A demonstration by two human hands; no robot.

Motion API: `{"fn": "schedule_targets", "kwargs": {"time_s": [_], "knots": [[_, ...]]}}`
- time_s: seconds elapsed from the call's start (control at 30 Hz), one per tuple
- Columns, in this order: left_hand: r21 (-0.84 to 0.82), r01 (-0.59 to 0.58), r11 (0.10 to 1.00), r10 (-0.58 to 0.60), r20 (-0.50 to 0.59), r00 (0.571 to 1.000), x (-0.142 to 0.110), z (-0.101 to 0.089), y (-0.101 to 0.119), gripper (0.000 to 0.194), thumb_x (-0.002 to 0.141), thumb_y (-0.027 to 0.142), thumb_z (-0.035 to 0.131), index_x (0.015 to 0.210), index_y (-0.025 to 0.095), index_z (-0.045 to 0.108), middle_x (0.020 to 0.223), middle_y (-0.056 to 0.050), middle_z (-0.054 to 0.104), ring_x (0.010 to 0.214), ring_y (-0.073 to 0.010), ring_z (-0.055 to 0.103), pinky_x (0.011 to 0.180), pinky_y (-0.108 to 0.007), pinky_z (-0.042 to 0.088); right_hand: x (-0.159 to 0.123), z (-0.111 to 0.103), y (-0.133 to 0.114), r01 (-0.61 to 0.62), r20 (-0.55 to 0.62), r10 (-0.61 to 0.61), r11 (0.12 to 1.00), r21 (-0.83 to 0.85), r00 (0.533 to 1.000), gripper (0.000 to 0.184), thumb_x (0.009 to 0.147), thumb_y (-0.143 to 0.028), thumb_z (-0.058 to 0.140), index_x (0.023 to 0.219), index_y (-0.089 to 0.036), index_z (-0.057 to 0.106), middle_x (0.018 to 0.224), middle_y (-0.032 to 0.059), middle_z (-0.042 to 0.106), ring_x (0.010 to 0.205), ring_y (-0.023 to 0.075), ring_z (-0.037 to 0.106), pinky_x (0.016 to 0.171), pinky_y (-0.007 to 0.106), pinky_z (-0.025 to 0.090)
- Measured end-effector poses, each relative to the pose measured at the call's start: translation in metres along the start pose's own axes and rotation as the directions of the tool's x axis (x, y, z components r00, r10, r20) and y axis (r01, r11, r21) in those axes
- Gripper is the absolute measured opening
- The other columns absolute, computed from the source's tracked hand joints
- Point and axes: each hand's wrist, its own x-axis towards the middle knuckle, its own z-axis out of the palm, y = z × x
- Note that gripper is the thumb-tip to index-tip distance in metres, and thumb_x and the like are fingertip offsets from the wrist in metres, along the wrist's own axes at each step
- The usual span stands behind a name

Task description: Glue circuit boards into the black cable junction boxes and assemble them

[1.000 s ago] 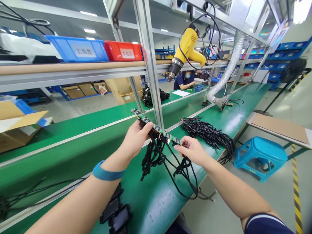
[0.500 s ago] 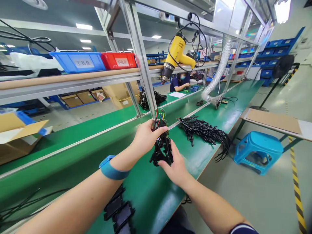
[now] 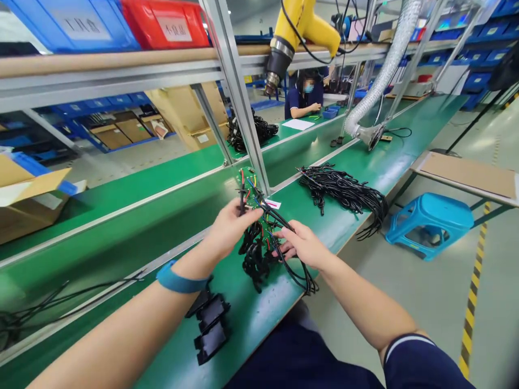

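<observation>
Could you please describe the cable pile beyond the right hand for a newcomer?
Find the metal post at the green bench. To its right, beyond the right hand, lies the black cable pile. Unlike the tangle behind the post, it droops over the bench's edge.

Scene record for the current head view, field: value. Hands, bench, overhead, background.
left hand: left hand gripping green circuit boards with colored wires
right hand: right hand at the black cables by the boards; exact grip unclear
bench: green surface; cable bundle beyond right hand, partly over the edge; black plastic parts near left forearm
overhead: yellow heat gun, hanging, nozzle down
shelf: blue bin left of red bin
floor: blue stool, right of bench
background: seated co-worker
</observation>
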Motion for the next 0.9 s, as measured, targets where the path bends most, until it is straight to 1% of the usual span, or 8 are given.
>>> {"fn": "schedule_targets", "kwargs": {"time_s": [0.17, 0.23, 0.33, 0.4, 0.57, 0.67, 0.73, 0.9], "knots": [[-0.04, 0.14, 0.989, -0.119, 0.329, 0.937, -0.019, 0.005, -0.024, 0.042, 0.07, 0.04, 0.079, 0.105, 0.018, 0.07, 0.101, -0.008, 0.074, 0.091, -0.0243, 0.066, 0.083, -0.037, 0.052, -0.004, 0.004, -0.008, 0.027, -0.012, -0.028, 0.994, -0.101, 1.0, 0.029, 0.09, -0.051, 0.055, 0.091, -0.023, 0.046, 0.098, 0.002, 0.065, 0.065, 0.0145, 0.068, 0.048, 0.025, 0.051], [0.056, 0.137, 0.989, -0.147, 0.27, 0.952, -0.023, 0.005, -0.027, 0.035, 0.068, 0.037, 0.08, 0.097, 0.017, 0.073, 0.097, -0.008, 0.075, 0.089, -0.0254, 0.067, 0.083, -0.038, 0.053, -0.009, 0.002, -0.008, 0.056, -0.01, -0.062, 0.96, -0.275, 0.998, 0.03, 0.088, -0.05, 0.059, 0.089, -0.023, 0.047, 0.085, -0.001, 0.062, 0.067, 0.0148, 0.064, 0.05, 0.024, 0.048], [0.16, 0.179, 0.971, -0.194, 0.079, 0.978, -0.026, 0.005, -0.03, 0.025, 0.07, 0.037, 0.074, 0.083, 0.015, 0.073, 0.085, -0.007, 0.075, 0.077, -0.0239, 0.066, 0.075, -0.036, 0.053, -0.017, -0.002, 0.002, 0.089, -0.004, -0.117, 0.779, -0.621, 0.993, 0.036, 0.07, -0.039, 0.078, 0.081, -0.023, 0.047, 0.068, -0.0056, 0.054, 0.063, 0.0133, 0.053, 0.054, 0.024, 0.04], [0.164, 0.202, 0.966, -0.212, 0.045, 0.976, -0.029, 0.005, -0.03, 0.023, 0.07, 0.037, 0.072, 0.077, 0.015, 0.071, 0.078, -0.006, 0.073, 0.07, -0.0223, 0.065, 0.069, -0.035, 0.053, -0.021, -0.004, 0.011, 0.081, -0.002, -0.115, 0.71, -0.699, 0.993, 0.032, 0.067, -0.026, 0.076, 0.075, -0.023, 0.045, 0.063, -0.0068, 0.051, 0.059, 0.012, 0.049, 0.054, 0.025, 0.037], [-0.069, 0.352, 0.933, -0.337, 0.173, 0.926, -0.035, 0.005, -0.03, 0.018, 0.064, 0.033, 0.073, 0.072, 0.017, 0.069, 0.07, -0.005, 0.07, 0.063, -0.0226, 0.064, 0.063, -0.039, 0.056, -0.026, -0.012, 0.006, -0.076, -0.001, 0.078, 0.973, -0.219, 0.997, 0.016, 0.077, -0.02, 0.056, 0.087, -0.023, 0.045, 0.063, -0.0049, 0.064, 0.05, 0.0121, 0.059, 0.05, 0.024, 0.045], [-0.284, 0.567, 0.773, -0.465, 0.354, 0.811, -0.041, 0.009, -0.039, 0.02, 0.063, 0.034, 0.073, 0.076, 0.019, 0.071, 0.073, -0.007, 0.072, 0.066, -0.0255, 0.066, 0.068, -0.046, 0.058, -0.031, -0.016, -0.008, -0.138, 0.093, 0.139, 0.99, -0.022, 0.986, 0.019, 0.076, -0.023, 0.06, 0.085, -0.022, 0.044, 0.06, -0.0031, 0.067, 0.047, 0.0129, 0.062, 0.046, 0.022, 0.047], [-0.351, 0.635, 0.688, -0.445, 0.487, 0.752, -0.048, 0.017, -0.05, 0.027, 0.064, 0.044, 0.071, 0.077, 0.02, 0.072, 0.077, -0.011, 0.073, 0.076, -0.0294, 0.07, 0.077, -0.05, 0.057, -0.037, -0.019, -0.01, -0.188, 0.152, 0.176, 0.98, 0.071, 0.973, 0.021, 0.075, -0.024, 0.061, 0.086, -0.022, 0.043, 0.06, -0.0019, 0.068, 0.049, 0.0147, 0.066, 0.046, 0.021, 0.049], [-0.363, 0.637, 0.68, -0.275, 0.679, 0.681, -0.064, 0.048, -0.065, 0.046, 0.071, 0.062, 0.065, 0.087, 0.019, 0.074, 0.094, -0.015, 0.075, 0.096, -0.0343, 0.07, 0.09, -0.052, 0.053, -0.052, -0.033, -0.008, -0.186, 0.179, 0.148, 0.958, 0.22, 0.973, 0.025, 0.076, -0.027, 0.062, 0.093, -0.02, 0.045, 0.074, 0.0052, 0.073, 0.062, 0.0197, 0.072, 0.053, 0.026, 0.054]]}}
